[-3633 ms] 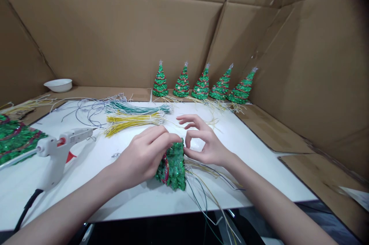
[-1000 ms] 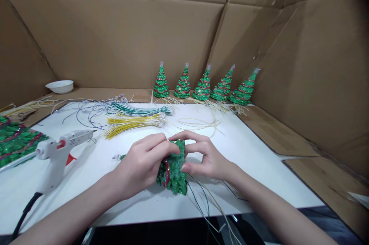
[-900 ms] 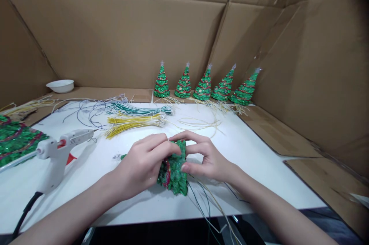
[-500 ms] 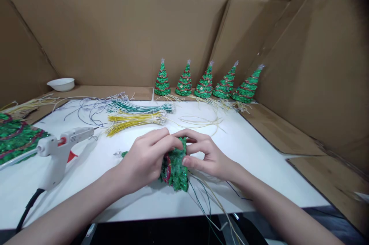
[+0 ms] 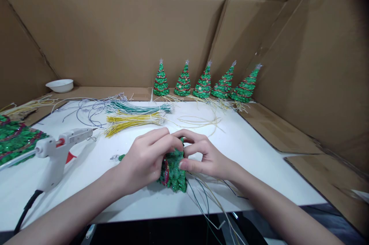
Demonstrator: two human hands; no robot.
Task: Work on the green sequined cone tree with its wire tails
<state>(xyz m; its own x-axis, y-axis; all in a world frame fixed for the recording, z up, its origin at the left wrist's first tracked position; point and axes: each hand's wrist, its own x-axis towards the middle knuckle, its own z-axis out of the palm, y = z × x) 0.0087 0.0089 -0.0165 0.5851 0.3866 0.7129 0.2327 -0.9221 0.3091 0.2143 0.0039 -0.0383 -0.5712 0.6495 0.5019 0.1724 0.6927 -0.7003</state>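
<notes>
Compared with a few seconds ago, the right hand has closed in: before, its fingers were spread open just beside the small green tree, and now they are curled onto its top and right side. The left hand stays wrapped around the left side of the tree, fingers bent over it, as earlier. The tree itself is in nearly the same place, low on the near middle of the white counter, between both hands, with thin wires trailing from its base toward the near edge.

The white bowl stands far left on the cardboard; I cannot tell what is inside it. The glue gun lies on the left of the counter, apart from the hands. Five finished trees stand in a row at the far side, and bundles of green and yellow wire lie between them and the hands.
</notes>
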